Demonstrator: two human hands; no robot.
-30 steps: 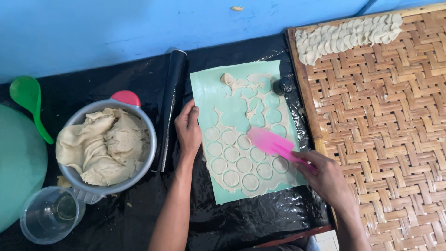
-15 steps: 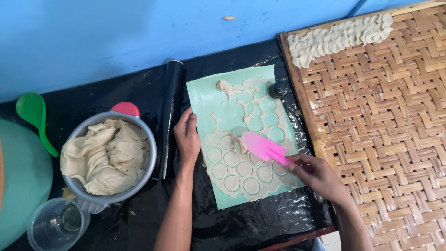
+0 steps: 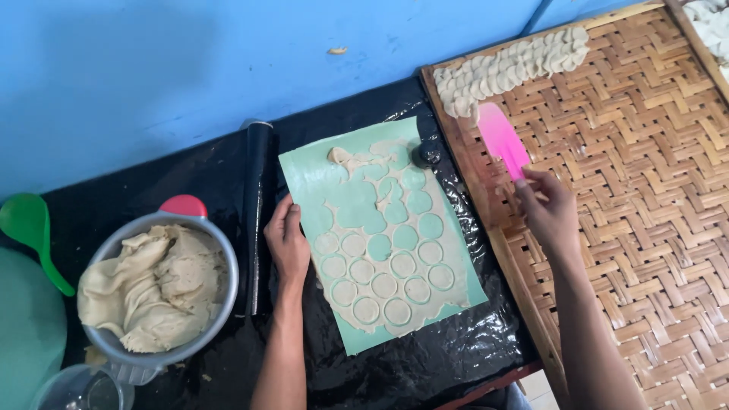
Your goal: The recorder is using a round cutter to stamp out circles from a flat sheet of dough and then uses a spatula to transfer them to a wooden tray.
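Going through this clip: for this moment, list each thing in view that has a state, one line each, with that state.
Left hand: flat on the green mat's left edge, holding nothing.
Right hand: gripping the pink spatula.
Pink spatula: held over the woven tray, blade near the dough rounds.
Dough sheet: rolled flat, cut into circles, upper ones lifted out.
Green mat: flat, partly bare.
Metal bowl: full of dough scraps.
Woven tray: mostly bare, rounds along top.

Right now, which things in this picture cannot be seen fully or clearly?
- Clear plastic cup, head view: cut off by the bottom edge.
- Green lid: cut off by the left edge.
- Pink spatula: its handle is hidden inside the right hand.
- Small dark round cutter: too small to tell its details.
- White pieces at the top right corner: cut off by the edge.
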